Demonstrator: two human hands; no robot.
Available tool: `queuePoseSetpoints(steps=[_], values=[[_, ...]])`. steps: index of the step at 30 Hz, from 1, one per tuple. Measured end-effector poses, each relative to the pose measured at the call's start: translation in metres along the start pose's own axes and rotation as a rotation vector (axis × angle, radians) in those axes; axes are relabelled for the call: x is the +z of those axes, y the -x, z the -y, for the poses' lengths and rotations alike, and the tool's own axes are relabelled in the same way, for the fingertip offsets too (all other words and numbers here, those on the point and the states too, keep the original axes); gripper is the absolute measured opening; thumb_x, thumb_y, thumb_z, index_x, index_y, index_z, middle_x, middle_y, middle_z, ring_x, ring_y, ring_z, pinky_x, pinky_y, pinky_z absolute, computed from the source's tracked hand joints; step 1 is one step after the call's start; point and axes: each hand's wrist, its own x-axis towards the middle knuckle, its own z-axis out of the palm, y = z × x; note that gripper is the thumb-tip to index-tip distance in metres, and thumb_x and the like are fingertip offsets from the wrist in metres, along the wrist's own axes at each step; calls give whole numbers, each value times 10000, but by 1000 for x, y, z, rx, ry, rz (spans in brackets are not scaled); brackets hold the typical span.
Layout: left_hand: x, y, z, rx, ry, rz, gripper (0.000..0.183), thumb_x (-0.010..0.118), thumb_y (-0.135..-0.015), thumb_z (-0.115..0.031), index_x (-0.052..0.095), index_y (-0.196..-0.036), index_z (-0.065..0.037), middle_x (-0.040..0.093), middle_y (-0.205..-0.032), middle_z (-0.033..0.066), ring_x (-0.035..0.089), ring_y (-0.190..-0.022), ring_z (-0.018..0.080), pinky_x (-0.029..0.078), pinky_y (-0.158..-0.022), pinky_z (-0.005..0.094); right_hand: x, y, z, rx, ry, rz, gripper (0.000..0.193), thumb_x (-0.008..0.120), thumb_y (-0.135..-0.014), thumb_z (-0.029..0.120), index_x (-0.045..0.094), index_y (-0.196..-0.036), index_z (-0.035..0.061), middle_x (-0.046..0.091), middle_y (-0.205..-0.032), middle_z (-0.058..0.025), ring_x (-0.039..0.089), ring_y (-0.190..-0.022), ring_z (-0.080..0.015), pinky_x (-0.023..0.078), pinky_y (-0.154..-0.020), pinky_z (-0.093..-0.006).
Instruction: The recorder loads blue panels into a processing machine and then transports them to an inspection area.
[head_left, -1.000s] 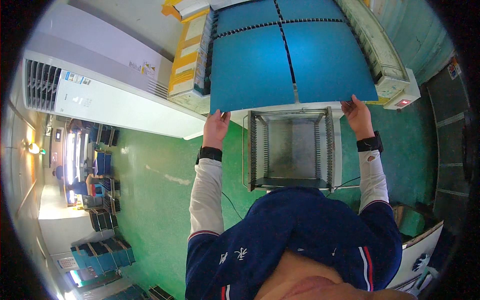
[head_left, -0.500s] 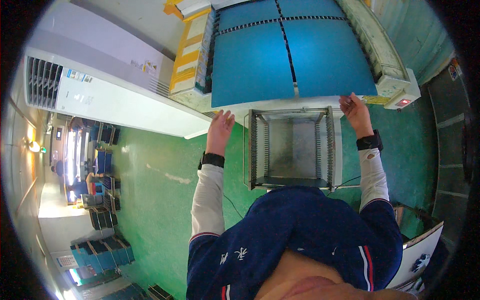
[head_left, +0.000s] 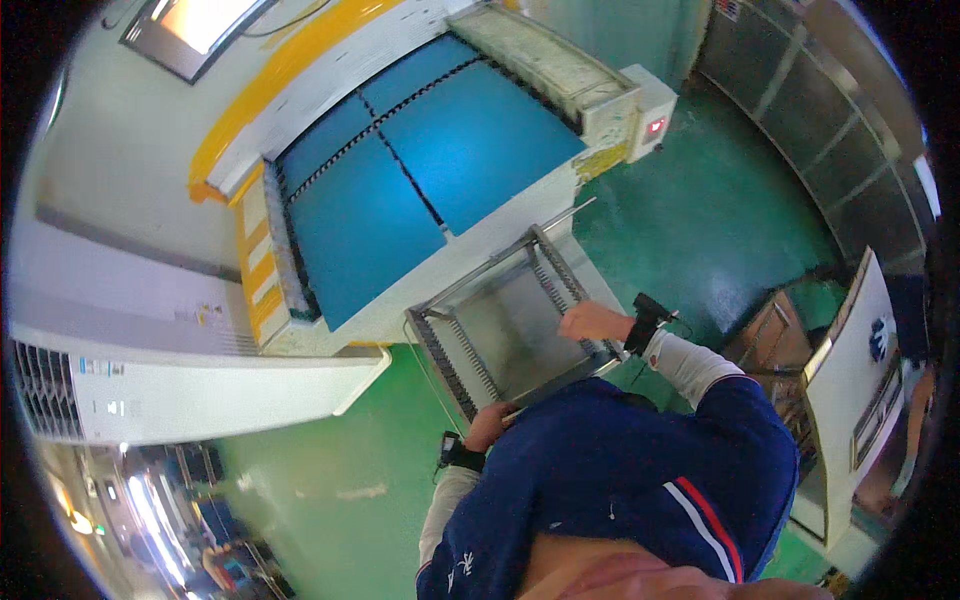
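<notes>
Beware of skewing or tipping the slotted metal rack [head_left: 438,360], just beside the roller conveyor [head_left: 545,62], through an uneven pull, with left hand [head_left: 488,426] bent at its near-left corner, right hand [head_left: 594,322] curled over its right side, and gripping impossible to tell from touching.

No wording reads clearly. White characters [head_left: 462,566] mark the navy shirt [head_left: 620,445] below the left hand [head_left: 487,427]; small blue-and-white labels [head_left: 97,368] sit on the white cabinet [head_left: 230,385] left of that hand; a sticker [head_left: 728,9] marks the grey panel [head_left: 745,60], well beyond the right hand [head_left: 595,322].
</notes>
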Motion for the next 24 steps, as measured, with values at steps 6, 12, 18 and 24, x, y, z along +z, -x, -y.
queuePoseSetpoints(steps=[6,12,18,24], values=[[5,-6,-10,-30,-15,51,348,605,-787,-274,664,-1031,-33,666,-970,192,613,-928,400,478,-795,458,63,42,21,-72,320,92,409,623,-826,444,656,-941,53,667,-862,-162,634,-788,-369,481,-675,-470],[20,1,-6,-111,-144,29,373,612,-785,-282,674,-1077,-57,671,-969,191,620,-940,385,486,-805,450,110,34,22,-158,302,115,397,639,-795,414,652,-903,32,651,-833,-198,632,-810,-392,480,-693,-489],[22,7,-19,-129,-236,-14,332,552,-851,-266,677,-1100,-86,670,-1009,185,620,-966,376,488,-825,456,145,11,4,-312,512,271,228,581,-768,217,661,-816,9,650,-790,-217,637,-764,-396,505,-673,-500],[29,-2,14,-146,-363,74,322,503,-881,-301,687,-1066,-113,671,-1009,174,622,-957,378,490,-813,478,149,33,42,-127,539,-68,199,587,-738,188,693,-775,24,666,-746,-182,658,-711,-376,535,-628,-487]])
